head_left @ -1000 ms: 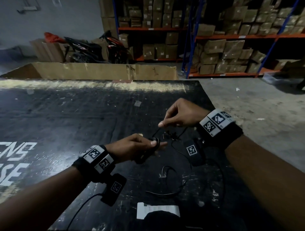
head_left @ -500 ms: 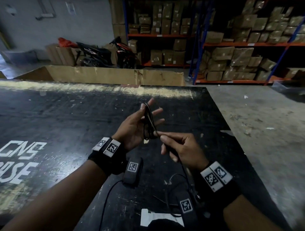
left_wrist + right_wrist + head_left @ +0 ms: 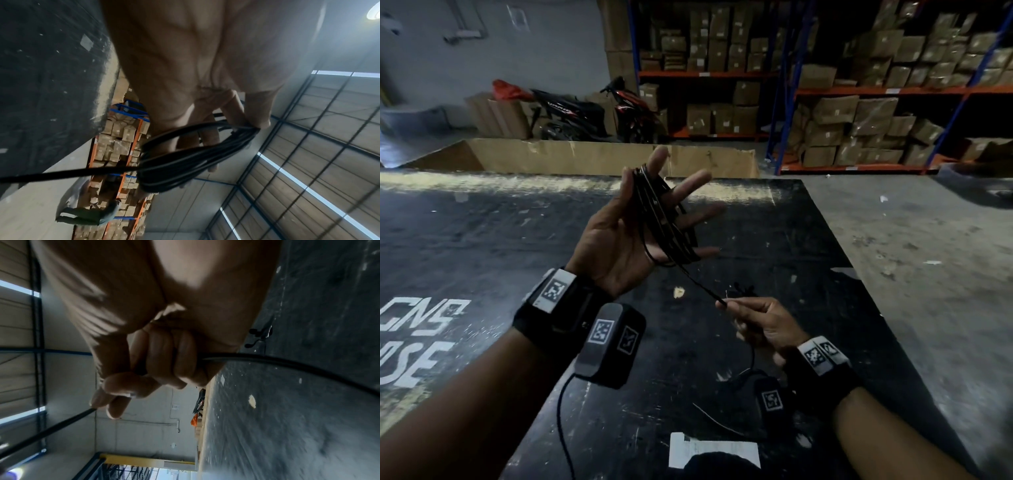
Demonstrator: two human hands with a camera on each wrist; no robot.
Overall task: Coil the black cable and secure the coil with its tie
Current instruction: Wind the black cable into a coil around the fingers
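Black cable (image 3: 666,219) now sat as a bigger coil on the raised left hand (image 3: 633,236), with one more turn being fed on.

Half a second earlier the left hand was lower in the head view and held only a slim loop; here it had risen toward the upper middle of the frame, palm up and fingers (image 3: 690,186) spread nearly straight, the several turns hanging around them. The right hand (image 3: 763,325), lower right of centre above the black counter (image 3: 482,240), pinched the taut strand between thumb and forefinger, its other fingers curled round the slack, which trailed down toward the counter at the bottom of the frame. Winding looked well along but unfinished; no tie could be made out, so securing was still to come.
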